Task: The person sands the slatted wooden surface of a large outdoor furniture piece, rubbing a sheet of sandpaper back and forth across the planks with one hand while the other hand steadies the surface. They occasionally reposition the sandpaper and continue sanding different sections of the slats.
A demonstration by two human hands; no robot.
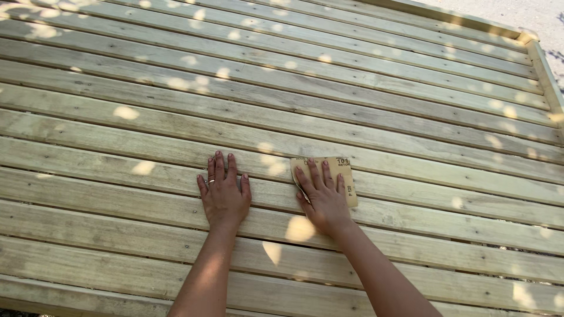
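Observation:
My left hand lies flat, palm down, on a pale wooden plank of the slatted deck, fingers close together, a ring on one finger. It holds nothing. My right hand presses flat on a tan sheet of sandpaper, which lies on the plank just to the right of the left hand. The fingers spread over the sheet; its right edge and top corner stick out past them. Both forearms reach in from the bottom edge.
The deck is made of long parallel planks with narrow gaps and screw heads, dappled with sun spots. A raised wooden border runs along the far and right edges. Pale gravel ground lies beyond the top right corner.

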